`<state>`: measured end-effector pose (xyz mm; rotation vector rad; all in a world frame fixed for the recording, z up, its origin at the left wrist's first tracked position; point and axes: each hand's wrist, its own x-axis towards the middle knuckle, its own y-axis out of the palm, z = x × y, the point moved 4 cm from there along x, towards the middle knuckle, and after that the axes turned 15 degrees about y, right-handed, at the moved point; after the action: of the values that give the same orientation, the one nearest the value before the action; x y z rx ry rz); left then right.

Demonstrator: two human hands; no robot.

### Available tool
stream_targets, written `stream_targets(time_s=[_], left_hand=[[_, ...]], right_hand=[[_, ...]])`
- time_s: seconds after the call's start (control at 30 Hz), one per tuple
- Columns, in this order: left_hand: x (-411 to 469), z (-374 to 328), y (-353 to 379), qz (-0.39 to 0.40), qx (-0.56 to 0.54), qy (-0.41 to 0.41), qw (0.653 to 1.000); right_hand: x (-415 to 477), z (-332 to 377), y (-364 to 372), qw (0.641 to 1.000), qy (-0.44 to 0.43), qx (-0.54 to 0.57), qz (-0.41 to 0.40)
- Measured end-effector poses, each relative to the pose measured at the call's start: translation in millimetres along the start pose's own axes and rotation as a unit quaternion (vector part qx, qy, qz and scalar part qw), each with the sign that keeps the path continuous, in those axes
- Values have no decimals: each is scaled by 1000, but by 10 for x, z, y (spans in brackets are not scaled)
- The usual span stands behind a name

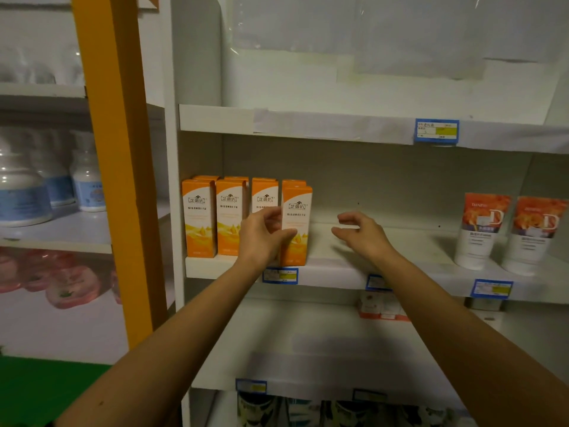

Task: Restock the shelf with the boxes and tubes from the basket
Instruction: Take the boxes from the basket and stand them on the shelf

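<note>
On the middle shelf, left hand (261, 234) has its grip clamped on the tall orange-and-white cardboard box (297, 224) at the right end of the front row, thumb across the box front, fingers curled round its left edge; box stands upright at the front lip of the white shelf board (338, 266). Right hand (361, 232) hovers just right of that box, not touching it, fingers loosely curled and apart, holding nothing. Left of the held box: two matching orange boxes (215, 218) in the front row, a third partly hidden behind the left hand, more tops visible in a back row. Held box sits slightly forward of its neighbours, so step looks like seating or aligning this box in the row. Bare shelf stretch to the right, then two white tubes with orange-red printed fronts (511, 232) standing cap-down near the right end, well apart from the boxes. Blue-framed price tags (280, 275) along the shelf edge. Basket not in view. Next move probably: let go once the box is squared with the row, then go back to the basket for more stock; the gap between boxes and tubes has room for it. Needs light push only, tall narrow box could tip neighbours.
</note>
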<state>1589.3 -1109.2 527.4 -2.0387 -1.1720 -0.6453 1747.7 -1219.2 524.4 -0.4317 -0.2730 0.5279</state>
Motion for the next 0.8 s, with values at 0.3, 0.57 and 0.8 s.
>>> stream_targets(time_s=[0.3,0.57,0.8], left_hand=[[-55,-50,21,-30,30,17,999],[-102,46,9,-54,59,12,997],[-196,186,63,-44,78,-11,996]], right_hand=[[-42,-22,8,1000,7,-2,4],[-92,-18,-58,1000,10,-11,-2],[-208,-52,-76,999,18,-31,-2]])
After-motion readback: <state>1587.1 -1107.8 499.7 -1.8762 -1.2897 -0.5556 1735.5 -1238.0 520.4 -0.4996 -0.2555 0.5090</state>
